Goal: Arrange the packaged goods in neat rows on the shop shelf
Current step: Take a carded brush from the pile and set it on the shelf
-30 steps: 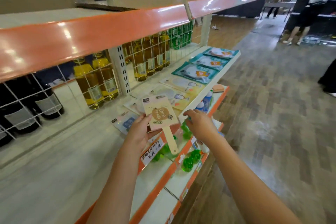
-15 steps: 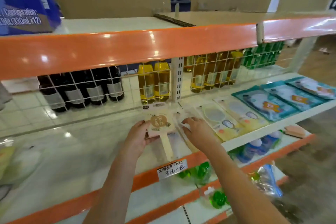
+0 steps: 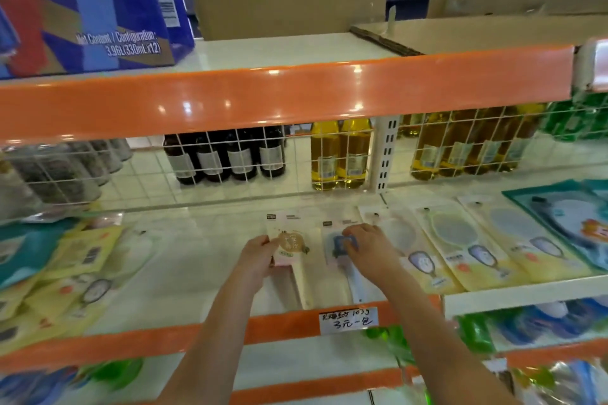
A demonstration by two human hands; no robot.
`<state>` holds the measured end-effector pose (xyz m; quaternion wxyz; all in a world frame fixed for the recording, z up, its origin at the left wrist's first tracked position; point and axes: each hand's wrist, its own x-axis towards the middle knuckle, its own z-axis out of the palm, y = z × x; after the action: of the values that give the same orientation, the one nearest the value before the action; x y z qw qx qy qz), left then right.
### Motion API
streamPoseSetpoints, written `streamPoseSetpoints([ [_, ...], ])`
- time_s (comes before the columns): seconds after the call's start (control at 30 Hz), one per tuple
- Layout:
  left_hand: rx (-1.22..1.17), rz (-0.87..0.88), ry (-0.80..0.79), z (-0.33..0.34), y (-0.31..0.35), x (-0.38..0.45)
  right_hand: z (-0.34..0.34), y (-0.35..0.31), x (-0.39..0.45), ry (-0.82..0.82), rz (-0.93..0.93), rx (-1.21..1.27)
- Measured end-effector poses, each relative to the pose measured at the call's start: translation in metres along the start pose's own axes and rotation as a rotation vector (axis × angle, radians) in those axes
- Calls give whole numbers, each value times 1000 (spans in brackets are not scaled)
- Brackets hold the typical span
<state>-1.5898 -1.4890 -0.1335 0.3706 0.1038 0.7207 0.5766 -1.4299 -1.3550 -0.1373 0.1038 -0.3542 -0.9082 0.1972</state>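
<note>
A cream-coloured paddle-shaped pack with a brown round print [image 3: 291, 243] lies flat on the white shelf [image 3: 184, 270], and my left hand [image 3: 258, 260] holds its left edge with curled fingers. Right beside it lies a similar pack with a blue print [image 3: 339, 245]. My right hand [image 3: 368, 245] rests on top of that pack, fingers bent over the print. To the right runs a row of yellow flat packs [image 3: 454, 240], then teal packs [image 3: 559, 220]. A loose heap of yellow and teal packs [image 3: 65, 273] sits at the shelf's left end.
A white wire grid [image 3: 296, 161] backs the shelf, with dark and yellow bottles behind it. An orange shelf edge [image 3: 263, 99] hangs overhead, carrying a blue carton [image 3: 98, 10] and brown boxes. A handwritten price tag [image 3: 348, 320] sits on the front rail. Lower shelves hold green and blue goods.
The view has swung from the aisle to face the shelf. The brown-print pack went from held in the air down onto the shelf, and my right hand moved onto the blue-print pack.
</note>
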Motion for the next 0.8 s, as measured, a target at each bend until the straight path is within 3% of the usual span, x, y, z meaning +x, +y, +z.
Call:
streamPoseSetpoints([
  [0.3, 297, 114, 8, 7, -4, 18, 5, -6, 5, 12, 38, -15],
  [0.5, 758, 313, 89, 7, -9, 20, 5, -7, 5, -8, 61, -14],
  [0.8, 942, 345, 129, 3, -18, 19, 8, -10, 2, -27, 50, -20],
])
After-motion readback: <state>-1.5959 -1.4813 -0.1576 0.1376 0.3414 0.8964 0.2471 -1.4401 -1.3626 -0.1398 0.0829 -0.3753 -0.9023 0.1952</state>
